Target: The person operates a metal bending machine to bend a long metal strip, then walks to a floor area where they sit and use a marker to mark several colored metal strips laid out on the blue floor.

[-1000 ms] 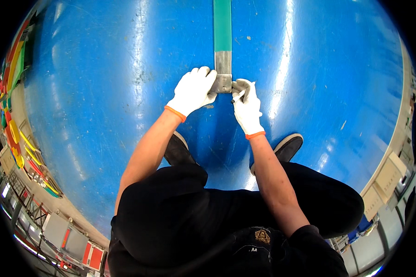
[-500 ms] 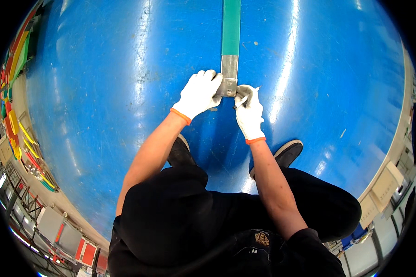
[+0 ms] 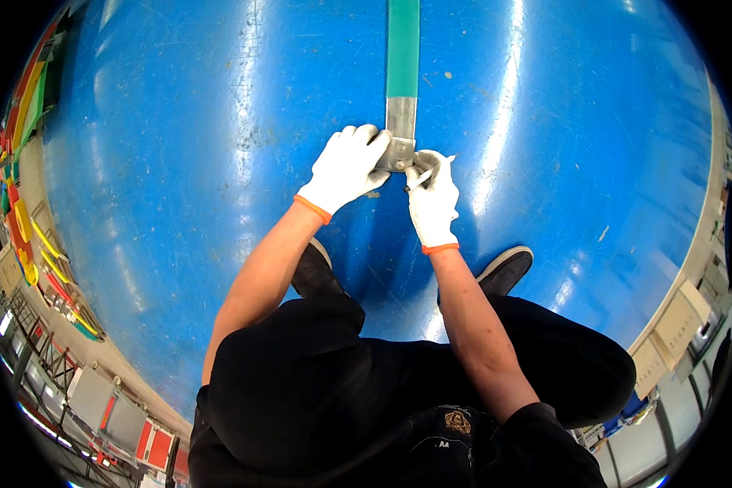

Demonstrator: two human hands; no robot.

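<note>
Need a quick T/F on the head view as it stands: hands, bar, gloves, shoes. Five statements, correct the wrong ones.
1. The left hand grips the bar. True.
2. The right hand is empty. False: it holds a slim stick.
3. Green covers the bar's near end. False: that end is grey metal.
4. Both gloves have orange cuffs. True.
5. The shoes are bright red. False: they look dark.

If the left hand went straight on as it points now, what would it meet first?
The metal end of the green bar. The left hand points forward and rightward at it and seems to touch its left edge, though exact contact is hard to judge here.
</note>
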